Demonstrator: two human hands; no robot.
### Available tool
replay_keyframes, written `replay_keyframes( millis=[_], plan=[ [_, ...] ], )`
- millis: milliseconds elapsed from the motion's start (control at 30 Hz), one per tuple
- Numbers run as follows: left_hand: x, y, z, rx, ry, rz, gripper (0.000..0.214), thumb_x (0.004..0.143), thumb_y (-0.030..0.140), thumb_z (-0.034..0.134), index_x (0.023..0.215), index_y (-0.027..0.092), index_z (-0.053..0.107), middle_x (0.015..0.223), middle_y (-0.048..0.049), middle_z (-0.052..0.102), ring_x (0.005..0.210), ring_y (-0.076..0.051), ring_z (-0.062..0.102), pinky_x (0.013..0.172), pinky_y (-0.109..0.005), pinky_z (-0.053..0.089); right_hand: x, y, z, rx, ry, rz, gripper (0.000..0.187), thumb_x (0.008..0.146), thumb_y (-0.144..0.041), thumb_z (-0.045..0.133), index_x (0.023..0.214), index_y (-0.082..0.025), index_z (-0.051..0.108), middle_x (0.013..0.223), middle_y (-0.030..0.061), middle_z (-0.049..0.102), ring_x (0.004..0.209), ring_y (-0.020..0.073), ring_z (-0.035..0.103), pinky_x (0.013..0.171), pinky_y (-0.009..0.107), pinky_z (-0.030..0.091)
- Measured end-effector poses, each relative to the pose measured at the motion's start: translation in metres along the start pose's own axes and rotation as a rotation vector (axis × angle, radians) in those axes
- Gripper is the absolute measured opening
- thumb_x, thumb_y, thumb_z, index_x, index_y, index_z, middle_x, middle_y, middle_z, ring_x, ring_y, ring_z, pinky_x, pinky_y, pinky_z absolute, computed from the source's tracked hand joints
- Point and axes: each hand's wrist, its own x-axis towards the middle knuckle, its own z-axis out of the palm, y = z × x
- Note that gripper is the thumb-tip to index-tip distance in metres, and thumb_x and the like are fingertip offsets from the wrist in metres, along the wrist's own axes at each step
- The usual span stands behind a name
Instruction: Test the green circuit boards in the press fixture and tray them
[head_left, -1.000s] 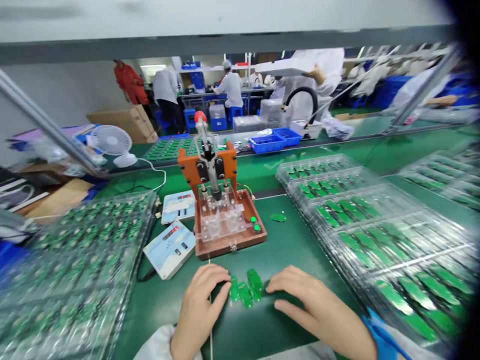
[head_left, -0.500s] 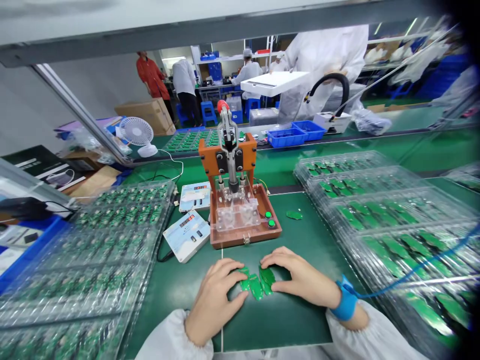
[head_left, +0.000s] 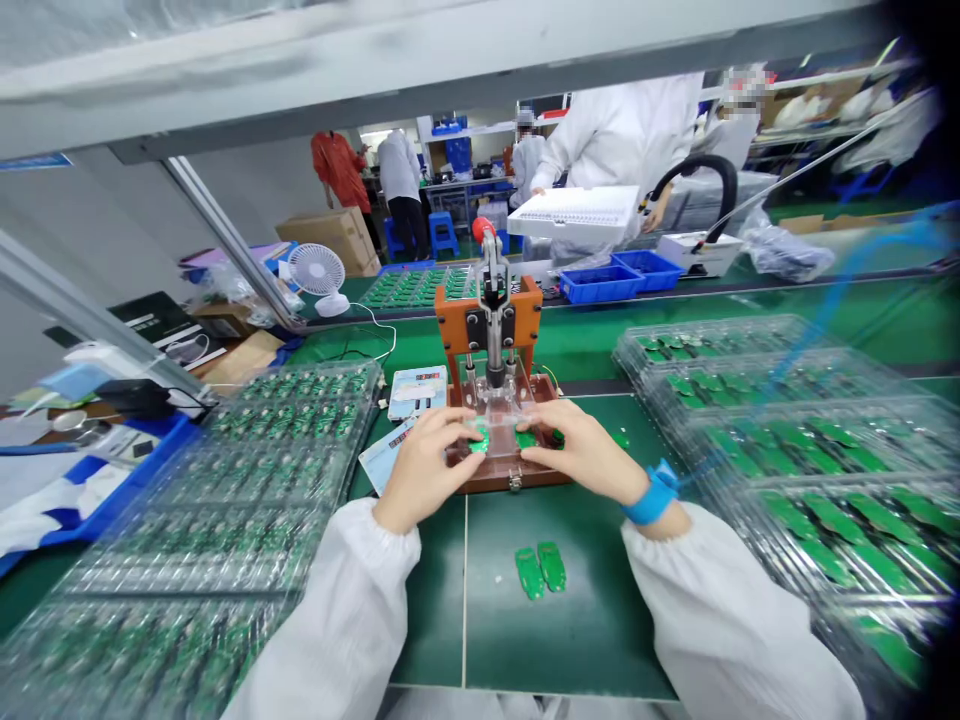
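Your left hand (head_left: 424,465) grasps board (head_left: 478,440) on jig (head_left: 491,474); right hand (head_left: 585,455) grasps second board (head_left: 526,438) there; spare boards (head_left: 541,570) before jig.

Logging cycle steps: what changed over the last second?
Left hand and right hand went from the mat forward to the test fixture, carrying the left board and right board onto its clear nest. Two spare boards were left on the mat. Fixture, lever and trays stayed put.
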Motion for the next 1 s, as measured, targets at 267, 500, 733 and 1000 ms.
replay_keyframes(
  millis=[267, 500, 733, 1000],
  plan=[
    [0.008, -0.019, 0.019, -0.063, -0.055, -0.044, 0.014, 0.085, 0.017, 0.073, 0.099, 0.021, 0.074, 0.12, -0.0071, 0.071, 0.117, -0.027, 0.062, 0.105, -0.047, 0.049, 0.018, 0.017, 0.011, 0.009, -0.035, -0.046, 0.029, 0.081, -0.029, 0.082, 0.108, -0.024, 0.073, 0.118, 0.0075, 0.075, 0.115, 0.0295, 0.065, 0.105, 0.051, 0.05],
    [0.004, -0.019, 0.02, -0.082, -0.078, -0.035, 0.012, 0.089, 0.021, 0.071, 0.101, 0.02, 0.071, 0.129, -0.0096, 0.067, 0.126, -0.028, 0.059, 0.109, -0.048, 0.046, 0.008, 0.012, 0.01, 0.083, 0.002, -0.068, 0.021, 0.082, -0.033, 0.081, 0.101, -0.026, 0.076, 0.119, 0.0058, 0.076, 0.118, 0.028, 0.066, 0.106, 0.047, 0.051],
    [-0.018, 0.009, 0.042, -0.192, 0.292, 0.033, 0.016, 0.098, 0.019, 0.059, 0.083, 0.019, 0.066, 0.088, -0.0044, 0.071, 0.088, -0.019, 0.066, 0.082, -0.035, 0.052, 0.025, 0.0, -0.026, 0.132, 0.445, 0.026, 0.017, 0.095, -0.027, 0.057, 0.104, -0.022, 0.071, 0.113, 0.0084, 0.075, 0.109, 0.0246, 0.07, 0.097, 0.044, 0.056],
    [-0.035, 0.032, 0.086, -0.175, -0.002, 0.464, 0.013, 0.097, 0.027, 0.061, 0.09, 0.018, 0.067, 0.099, -0.0071, 0.074, 0.103, -0.023, 0.067, 0.091, -0.039, 0.052, 0.149, -0.05, -0.073, 0.218, 0.512, -0.112, 0.026, 0.097, -0.039, 0.059, 0.109, -0.019, 0.07, 0.106, 0.0077, 0.076, 0.102, 0.0237, 0.071, 0.097, 0.043, 0.056]
  ],
)
